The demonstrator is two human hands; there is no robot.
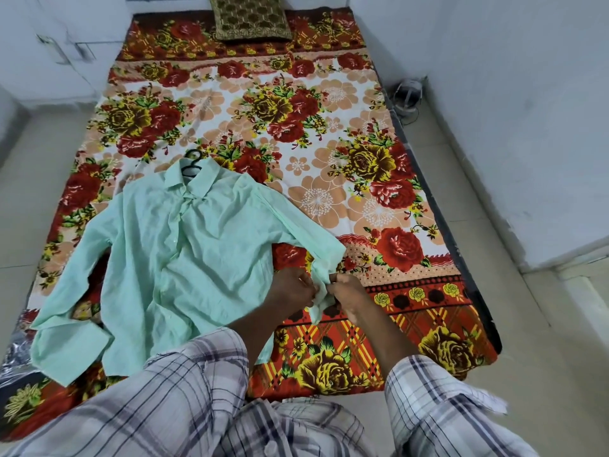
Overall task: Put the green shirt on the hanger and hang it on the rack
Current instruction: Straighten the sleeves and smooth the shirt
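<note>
A pale green shirt [171, 245] lies spread flat, front up, on the near left part of a floral bed. A black hanger [192, 163] sits inside its collar, and only the hook and neck show. The shirt's right sleeve runs down to its cuff [321, 300] near the middle of the bed's front. My left hand [290, 290] pinches that cuff from the left. My right hand [347, 291] pinches the same cuff from the right. The shirt's other sleeve lies folded at the lower left. No rack is in view.
The bed [362, 166] has a red and yellow flowered cover and fills most of the view. A brown patterned pillow [252, 16] lies at its far end. Pale floor tiles run along both sides. A small white device with a cable [408, 94] stands by the right wall.
</note>
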